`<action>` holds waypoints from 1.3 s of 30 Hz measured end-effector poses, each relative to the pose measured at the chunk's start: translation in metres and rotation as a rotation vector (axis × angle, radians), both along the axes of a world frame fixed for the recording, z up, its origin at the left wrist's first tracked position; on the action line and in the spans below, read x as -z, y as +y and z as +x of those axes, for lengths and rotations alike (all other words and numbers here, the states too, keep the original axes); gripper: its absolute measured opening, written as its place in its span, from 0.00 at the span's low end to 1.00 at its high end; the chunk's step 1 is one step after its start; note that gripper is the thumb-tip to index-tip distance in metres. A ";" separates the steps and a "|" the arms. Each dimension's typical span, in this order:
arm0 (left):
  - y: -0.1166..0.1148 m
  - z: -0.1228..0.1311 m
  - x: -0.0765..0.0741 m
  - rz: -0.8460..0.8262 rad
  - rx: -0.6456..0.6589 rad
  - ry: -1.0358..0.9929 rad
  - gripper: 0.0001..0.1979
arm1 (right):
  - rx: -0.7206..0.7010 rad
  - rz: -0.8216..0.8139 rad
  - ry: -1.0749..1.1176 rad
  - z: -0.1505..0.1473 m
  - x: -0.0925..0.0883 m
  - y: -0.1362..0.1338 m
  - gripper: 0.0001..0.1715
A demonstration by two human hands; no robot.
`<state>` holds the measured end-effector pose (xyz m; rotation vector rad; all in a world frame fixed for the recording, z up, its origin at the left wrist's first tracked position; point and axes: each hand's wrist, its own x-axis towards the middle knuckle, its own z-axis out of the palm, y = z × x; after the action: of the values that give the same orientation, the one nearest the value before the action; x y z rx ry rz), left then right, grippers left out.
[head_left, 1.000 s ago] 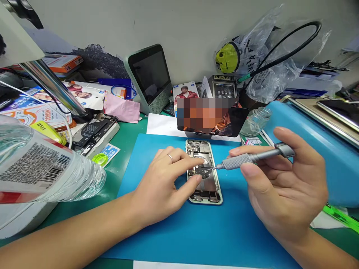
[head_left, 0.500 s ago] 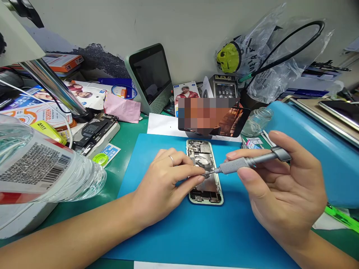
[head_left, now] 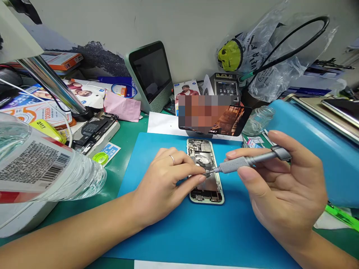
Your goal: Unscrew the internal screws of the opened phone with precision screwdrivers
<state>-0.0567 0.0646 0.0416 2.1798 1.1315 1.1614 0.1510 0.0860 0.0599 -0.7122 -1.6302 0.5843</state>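
An opened phone (head_left: 208,187) with its inner parts bare lies on the blue mat (head_left: 174,239). My left hand (head_left: 165,177) reaches over the phone's left edge, thumb and forefinger pinching a small dark piece (head_left: 206,174) above the housing. What this piece is, I cannot make out. In my right hand (head_left: 288,190) is a grey precision screwdriver (head_left: 235,165), held between thumb and fingers with its cap by the forefinger. Its tip points left and meets the small piece at my left fingertips. The fingers hide part of the phone's middle.
A phone playing video (head_left: 230,121) leans behind the mat, beside a glass jar (head_left: 259,119). At left are a large water bottle (head_left: 53,164), another opened phone (head_left: 95,130) and a lamp post (head_left: 53,86). A smart display (head_left: 150,74) stands at the back.
Both hands, the screwdriver and the small piece keep practically the same place. Only the camera view has shifted very slightly, and the picture on the propped phone differs.
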 end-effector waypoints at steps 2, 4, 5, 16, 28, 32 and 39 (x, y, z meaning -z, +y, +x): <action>0.000 0.000 0.000 -0.005 0.002 -0.001 0.05 | 0.001 -0.002 0.002 0.000 0.000 0.000 0.38; 0.000 0.000 0.000 -0.007 0.000 -0.004 0.05 | 0.000 -0.002 0.010 0.000 0.000 -0.001 0.37; 0.000 0.000 0.000 -0.004 -0.001 -0.006 0.05 | 0.001 0.002 0.016 0.000 0.000 -0.001 0.37; 0.000 0.000 0.001 0.008 -0.001 0.014 0.05 | 0.024 -0.014 0.011 0.000 -0.001 -0.002 0.36; 0.002 0.001 0.002 0.012 -0.015 0.012 0.04 | -0.003 -0.009 0.038 -0.001 0.000 -0.002 0.36; 0.000 0.000 0.001 0.018 -0.015 0.009 0.04 | -0.024 0.004 0.035 0.000 0.001 -0.001 0.38; 0.001 0.001 0.000 0.016 -0.019 0.015 0.04 | -0.014 0.014 0.001 0.001 0.000 0.000 0.40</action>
<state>-0.0556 0.0653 0.0412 2.1978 1.1548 1.1678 0.1523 0.0863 0.0602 -0.6908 -1.6379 0.5829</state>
